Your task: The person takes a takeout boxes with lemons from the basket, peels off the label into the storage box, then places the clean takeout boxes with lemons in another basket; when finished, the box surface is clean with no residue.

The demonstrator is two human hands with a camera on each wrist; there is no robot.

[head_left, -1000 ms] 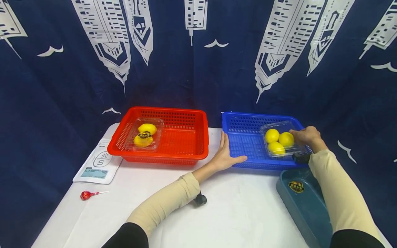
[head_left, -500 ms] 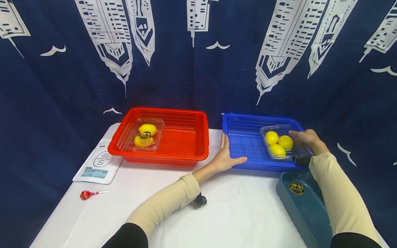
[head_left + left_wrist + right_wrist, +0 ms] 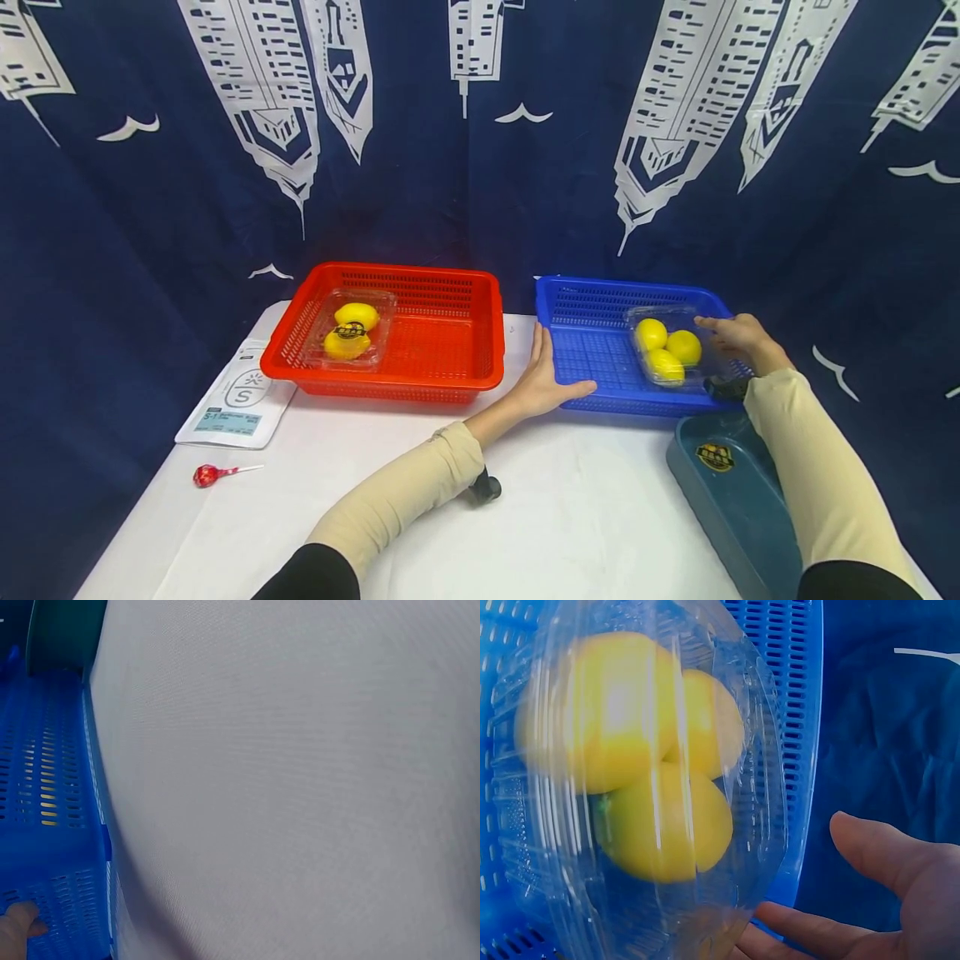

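Since the earlier head frames, the clear pack [image 3: 663,313] and the right hand [image 3: 744,337] have both crept slightly left inside the blue basket [image 3: 588,354]; left hand and the rest look unchanged. Right hand: not clasped; right wrist view has the thumb stuck out well clear of the plastic, fingers at the pack's near edge, some tips hidden behind it, so can't tell how firm the contact is. The pack sits just left of those fingers, three yellow fruits [image 3: 664,367] inside, bunched. Left hand [image 3: 546,385], across the basket from the right one: fingers straight and spread, laid along the basket's left end, thumb out at its front rim, nothing gripped. Right below the right forearm: teal tray [image 3: 750,517], near the basket's front corner. Left of left hand: red basket [image 3: 442,337] with a second pack [image 3: 381,333], two yellow fruits in it. Further left: white pouch [image 3: 228,396], lollipop [image 3: 207,476].

Risks, my guess: with the thumb off, the pack could slip or tip if lifted now; loose fruits could roll and shift its weight; a hard sideways push could skid the basket if the left hand eases off.
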